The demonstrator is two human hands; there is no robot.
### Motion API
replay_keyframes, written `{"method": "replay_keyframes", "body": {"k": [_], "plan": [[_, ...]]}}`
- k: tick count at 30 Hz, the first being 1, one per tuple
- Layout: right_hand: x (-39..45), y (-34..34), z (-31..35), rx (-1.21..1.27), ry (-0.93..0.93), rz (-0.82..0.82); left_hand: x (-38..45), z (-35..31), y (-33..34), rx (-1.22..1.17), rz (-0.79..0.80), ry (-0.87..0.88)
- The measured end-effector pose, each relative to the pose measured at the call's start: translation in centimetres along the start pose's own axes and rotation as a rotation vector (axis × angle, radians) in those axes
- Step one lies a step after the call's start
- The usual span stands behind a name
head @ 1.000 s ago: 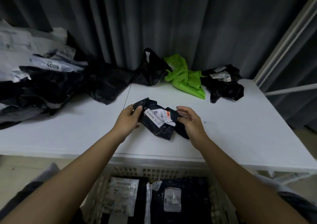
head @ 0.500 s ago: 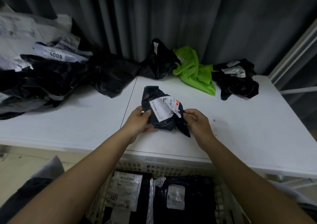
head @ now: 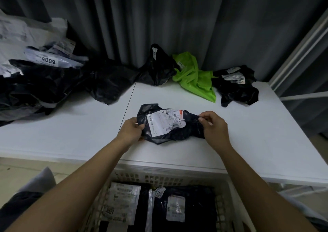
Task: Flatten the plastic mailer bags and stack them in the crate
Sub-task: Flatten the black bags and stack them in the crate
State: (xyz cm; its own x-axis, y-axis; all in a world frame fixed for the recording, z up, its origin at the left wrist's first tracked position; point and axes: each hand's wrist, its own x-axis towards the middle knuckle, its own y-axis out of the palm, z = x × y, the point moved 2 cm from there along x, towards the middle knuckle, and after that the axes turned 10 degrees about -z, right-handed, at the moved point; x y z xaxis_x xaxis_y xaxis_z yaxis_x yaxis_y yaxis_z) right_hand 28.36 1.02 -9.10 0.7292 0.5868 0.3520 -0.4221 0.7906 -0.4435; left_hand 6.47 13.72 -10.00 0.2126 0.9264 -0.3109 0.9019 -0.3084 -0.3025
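Observation:
A crumpled black mailer bag (head: 179, 134) with a white shipping label lies on the white table (head: 248, 134) in front of me. My left hand (head: 130, 131) grips its left edge. My right hand (head: 212, 127) pinches its right edge between thumb and fingers. Below the table's near edge stands a white lattice crate (head: 229, 199) holding flattened black mailers (head: 195, 212) with labels.
At the table's back lie a green bag (head: 195, 75), a black bag (head: 158, 68) left of it and another black bag (head: 236, 86) to the right. A large heap of black and grey mailers (head: 39, 75) covers the left. Grey curtains hang behind.
My hands have pulled apart, stretching the black mailer wider across the table. My right hand moved right along its edge.

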Motion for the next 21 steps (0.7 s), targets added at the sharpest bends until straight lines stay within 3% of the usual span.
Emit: {"method": "replay_keyframes", "body": {"k": [5,8,11,15,21], "plan": [[-0.1,-0.2,-0.2,-0.258,-0.115,0.097,0.4,1.0,0.5,0.154,0.066,0.013],[-1.2,0.3,3.0,-0.291,-0.330,0.011,0.6,1.6,0.9,0.151,0.063,0.017],[-2.6,2.4,5.7,-0.432,-0.514,0.169,1.0,1.9,1.4,0.161,0.078,0.034],[-3.9,5.5,2.9,-0.688,-0.446,0.493,1.0,2.4,1.5,0.266,0.111,0.066],[-6.9,6.3,-0.5,-0.778,-0.437,0.466,1.4,2.4,1.2,0.446,0.070,0.148]]}}
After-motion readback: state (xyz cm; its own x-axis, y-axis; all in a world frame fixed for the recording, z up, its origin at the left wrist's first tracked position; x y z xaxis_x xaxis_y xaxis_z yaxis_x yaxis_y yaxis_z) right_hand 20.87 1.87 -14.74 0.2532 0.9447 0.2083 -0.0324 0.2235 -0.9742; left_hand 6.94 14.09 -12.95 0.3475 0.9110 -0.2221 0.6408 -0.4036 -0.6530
